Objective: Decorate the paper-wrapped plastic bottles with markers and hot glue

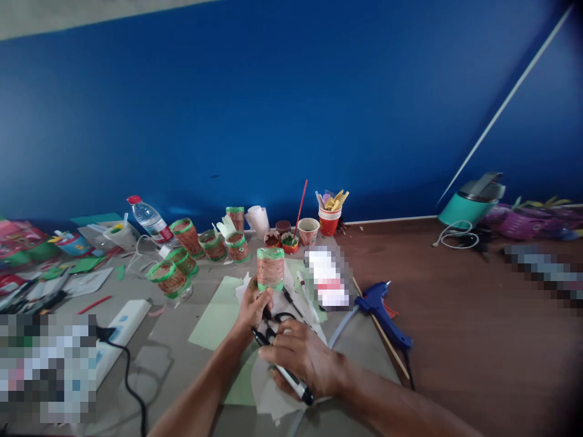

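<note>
My left hand (255, 308) grips a small brown cup (270, 270) with green bands at its top and bottom, held upright by its lower part. Close to it, on the right, my right hand (303, 352) is closed around a white and black pen (291, 383), which slants down to the right. Black-handled scissors (285, 316) lie partly hidden between the two hands. Beneath them are white paper scraps (273, 394) and light green sheets (217, 315). A second black pen (290, 298) rests on the paper beside the cup.
Similar brown and green cups (186, 237) stand at the back left, near a water bottle (149, 220). Paint cups, a red cup of plastic cutlery (330, 221) and a phone (327, 278) are behind the hands. A blue glue gun (385, 312) lies right; a power strip (122, 331) left.
</note>
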Demonstrator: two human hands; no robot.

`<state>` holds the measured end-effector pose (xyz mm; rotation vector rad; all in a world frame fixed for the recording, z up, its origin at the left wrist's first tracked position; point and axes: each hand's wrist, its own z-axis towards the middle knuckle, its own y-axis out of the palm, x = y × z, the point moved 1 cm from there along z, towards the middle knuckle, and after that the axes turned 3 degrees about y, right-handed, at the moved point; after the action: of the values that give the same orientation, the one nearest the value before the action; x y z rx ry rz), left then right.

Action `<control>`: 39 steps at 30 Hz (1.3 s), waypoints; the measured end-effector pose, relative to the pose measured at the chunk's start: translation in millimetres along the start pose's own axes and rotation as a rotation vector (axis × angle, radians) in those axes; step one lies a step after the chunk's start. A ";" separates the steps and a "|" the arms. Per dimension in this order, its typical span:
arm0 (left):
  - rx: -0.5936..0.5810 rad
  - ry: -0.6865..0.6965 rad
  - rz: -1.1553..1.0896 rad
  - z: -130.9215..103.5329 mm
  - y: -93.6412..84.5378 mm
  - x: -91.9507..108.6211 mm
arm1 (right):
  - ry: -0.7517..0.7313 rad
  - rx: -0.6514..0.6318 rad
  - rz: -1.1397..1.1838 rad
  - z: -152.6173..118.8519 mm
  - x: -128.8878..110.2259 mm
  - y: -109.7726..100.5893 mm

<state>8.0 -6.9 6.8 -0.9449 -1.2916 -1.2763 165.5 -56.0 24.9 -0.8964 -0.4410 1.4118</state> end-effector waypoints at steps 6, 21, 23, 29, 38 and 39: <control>-0.019 -0.004 0.038 -1.1 -1.4 -0.4 | -0.024 0.076 0.056 -2.7 1.2 2.1; -0.018 0.019 0.030 -1.5 1.4 3.0 | 0.017 0.093 0.027 -3.2 4.2 3.6; -0.020 0.022 0.011 -3.5 2.2 4.4 | -0.029 0.099 0.022 -1.9 2.2 1.2; -0.048 0.010 0.000 -6.7 4.5 7.6 | -0.070 -0.037 -0.015 2.3 -2.0 2.4; -0.027 0.013 0.044 -2.8 1.6 4.9 | 0.017 -0.024 -0.020 -0.5 -0.6 3.9; -0.021 0.017 0.049 -2.9 0.9 4.8 | 0.022 -0.025 -0.023 -0.9 -0.4 3.4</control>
<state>8.6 -10.2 11.4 -0.9730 -1.2375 -1.2599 163.9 -56.9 21.9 -0.9240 -0.4519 1.3767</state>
